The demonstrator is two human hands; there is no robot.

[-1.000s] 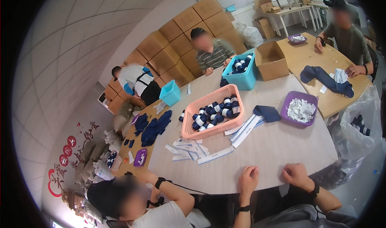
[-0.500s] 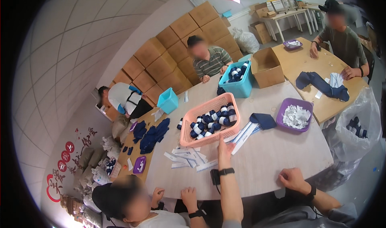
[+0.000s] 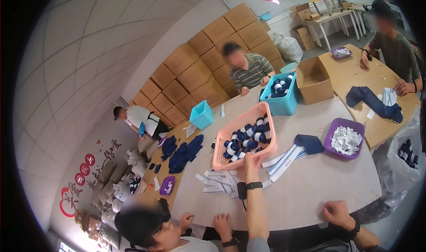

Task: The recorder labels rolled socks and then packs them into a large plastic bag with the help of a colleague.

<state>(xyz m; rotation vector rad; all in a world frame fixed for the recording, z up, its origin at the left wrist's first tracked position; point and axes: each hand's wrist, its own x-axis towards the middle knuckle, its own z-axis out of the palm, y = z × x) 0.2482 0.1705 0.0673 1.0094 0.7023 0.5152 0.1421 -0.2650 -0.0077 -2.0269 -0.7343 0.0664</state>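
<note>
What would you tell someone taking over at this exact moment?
Left hand: stretched out to the near rim of the pink basket; grip unclear, nothing visibly held.
Right hand: open, resting empty on the table edge.
Things: basket full of dark blue and white rolled bundles; white paper strips lie beside it, a purple tray of white slips to the right.
Done: no bundle lifted out.
Left: every bundle is in the basket.

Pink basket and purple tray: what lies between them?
In the head view, a folded navy sock on white card strips lies between pink basket and purple tray.
</note>
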